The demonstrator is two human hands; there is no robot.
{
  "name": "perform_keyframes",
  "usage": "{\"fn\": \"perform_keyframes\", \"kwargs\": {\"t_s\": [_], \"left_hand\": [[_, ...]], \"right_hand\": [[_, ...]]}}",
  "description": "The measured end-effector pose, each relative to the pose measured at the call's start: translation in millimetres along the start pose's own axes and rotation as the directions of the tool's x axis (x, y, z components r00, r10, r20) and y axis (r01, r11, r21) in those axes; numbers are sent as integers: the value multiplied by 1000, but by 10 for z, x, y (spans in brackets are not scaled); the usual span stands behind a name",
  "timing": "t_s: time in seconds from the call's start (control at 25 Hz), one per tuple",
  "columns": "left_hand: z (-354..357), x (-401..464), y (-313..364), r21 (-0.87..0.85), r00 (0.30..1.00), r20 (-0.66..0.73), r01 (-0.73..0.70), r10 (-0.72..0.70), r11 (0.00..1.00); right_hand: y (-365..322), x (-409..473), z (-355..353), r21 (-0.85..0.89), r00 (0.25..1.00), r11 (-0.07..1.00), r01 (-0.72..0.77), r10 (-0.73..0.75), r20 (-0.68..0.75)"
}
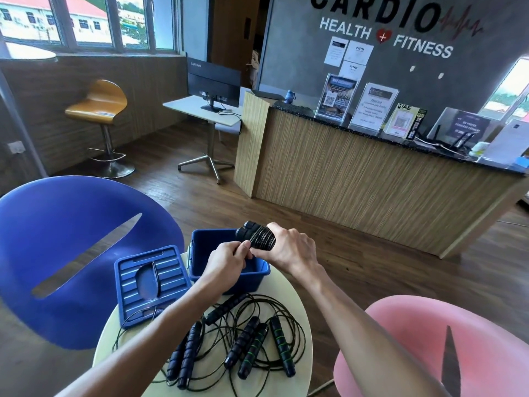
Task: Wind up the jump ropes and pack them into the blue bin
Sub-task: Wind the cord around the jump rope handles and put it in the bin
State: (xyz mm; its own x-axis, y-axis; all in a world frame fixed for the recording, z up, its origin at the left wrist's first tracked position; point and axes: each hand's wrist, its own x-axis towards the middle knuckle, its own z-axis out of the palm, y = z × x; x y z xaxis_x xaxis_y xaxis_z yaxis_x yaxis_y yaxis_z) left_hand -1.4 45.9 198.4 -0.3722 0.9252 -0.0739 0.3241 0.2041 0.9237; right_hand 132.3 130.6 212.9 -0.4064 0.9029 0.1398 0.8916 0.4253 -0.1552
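Forearms reach up from the bottom edge toward mid-frame, where both my hands meet over the blue bin (pixel 259 277). Largest around me are the blue chair (pixel 71 233) at left and the pink chair (pixel 406 339) at lower right, with the round table (pixel 294 293) between them. On the table, the bin sits at centre, open and turned toward me so I can drop a bundle straight in; its lid (pixel 150 282) lies flat just beside it to the left. Below the bin, toward the bottom of the frame, the loose jump ropes (pixel 246 339) sprawl in a tangle, their handles mostly running up and down the picture. My right hand (pixel 289 247) is wrapped around the wound rope (pixel 262 237), keeping the coils from springing loose. That bundle's long axis slants up to the left, its two handle ends pointing toward the upper left, above the bin's far side. My left hand (pixel 229 259) pinches what I judge to be the cord's tail against the coils, probably to tuck it.
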Motion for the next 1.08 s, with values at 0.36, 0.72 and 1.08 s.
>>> {"fn": "perform_keyframes", "kwargs": {"t_s": [0.36,0.72,1.08], "left_hand": [[83,8,-78,84,1000,-9,-23,24,996],[25,-62,-292,-269,979,198,92,-38,959],[-33,-41,-388,-376,967,254,89,10,922]], "right_hand": [[61,6,49,38,998,998,-45,44,36],[141,52,30,103,996,990,-91,91,8],[74,46,21,89,996,994,-59,65,-60]]}}
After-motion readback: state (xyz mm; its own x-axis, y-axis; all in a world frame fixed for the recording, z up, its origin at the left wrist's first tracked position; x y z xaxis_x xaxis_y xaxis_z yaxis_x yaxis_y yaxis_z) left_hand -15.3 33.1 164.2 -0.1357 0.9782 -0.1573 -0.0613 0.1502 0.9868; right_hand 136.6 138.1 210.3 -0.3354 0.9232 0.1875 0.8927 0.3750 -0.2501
